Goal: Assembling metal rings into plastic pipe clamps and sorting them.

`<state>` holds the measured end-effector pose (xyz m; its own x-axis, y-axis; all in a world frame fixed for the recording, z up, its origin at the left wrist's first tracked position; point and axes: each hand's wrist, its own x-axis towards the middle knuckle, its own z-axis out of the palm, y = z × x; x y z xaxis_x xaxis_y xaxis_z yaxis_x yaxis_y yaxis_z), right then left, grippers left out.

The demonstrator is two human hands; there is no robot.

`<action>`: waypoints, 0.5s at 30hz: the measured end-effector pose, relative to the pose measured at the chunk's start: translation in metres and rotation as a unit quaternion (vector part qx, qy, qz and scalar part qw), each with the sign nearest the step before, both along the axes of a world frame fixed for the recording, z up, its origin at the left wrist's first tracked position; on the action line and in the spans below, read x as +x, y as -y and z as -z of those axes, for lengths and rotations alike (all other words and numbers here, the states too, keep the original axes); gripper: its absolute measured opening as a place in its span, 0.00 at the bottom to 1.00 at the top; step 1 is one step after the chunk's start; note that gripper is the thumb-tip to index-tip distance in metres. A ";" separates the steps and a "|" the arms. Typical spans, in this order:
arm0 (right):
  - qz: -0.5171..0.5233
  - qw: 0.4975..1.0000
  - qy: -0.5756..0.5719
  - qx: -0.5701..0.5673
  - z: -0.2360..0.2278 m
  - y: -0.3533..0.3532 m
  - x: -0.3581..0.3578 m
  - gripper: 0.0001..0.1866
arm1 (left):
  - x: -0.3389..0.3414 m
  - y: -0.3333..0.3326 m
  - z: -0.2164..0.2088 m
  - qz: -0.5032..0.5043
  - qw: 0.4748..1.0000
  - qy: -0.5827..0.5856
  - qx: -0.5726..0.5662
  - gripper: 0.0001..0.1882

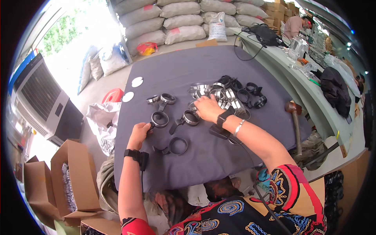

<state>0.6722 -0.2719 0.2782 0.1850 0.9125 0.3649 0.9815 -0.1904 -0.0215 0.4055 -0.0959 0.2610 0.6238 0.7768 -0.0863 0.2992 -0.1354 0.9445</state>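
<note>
Your left hand (138,135) pinches a ring (161,125) just ahead; your right hand (209,108) touches the pile (226,98) before it, grip unclear. You seem to be picking out rings; next calls for freeing one cleanly.

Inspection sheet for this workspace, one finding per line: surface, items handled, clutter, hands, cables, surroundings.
Surface: table under dark grey cloth, slightly wrinkled.
Items handled: a heap of black and silver rings; five tabbed rings lie apart, nearer the left hand.
Clutter: two white discs at the left edge; mallet at the right.
Hands: left hand at one ring's tab, grip unclear; right hand over the heap, fingertips partly hidden.
Cables: black cable loops over the far right corner.
Surroundings: stacked sacks, air cooler, open carton, co-worker.
</note>
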 end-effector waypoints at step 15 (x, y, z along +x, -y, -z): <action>0.187 0.979 -0.030 -0.078 -0.037 0.033 0.151 0.12 | -0.090 0.064 0.001 -0.079 0.989 -0.015 0.121 0.13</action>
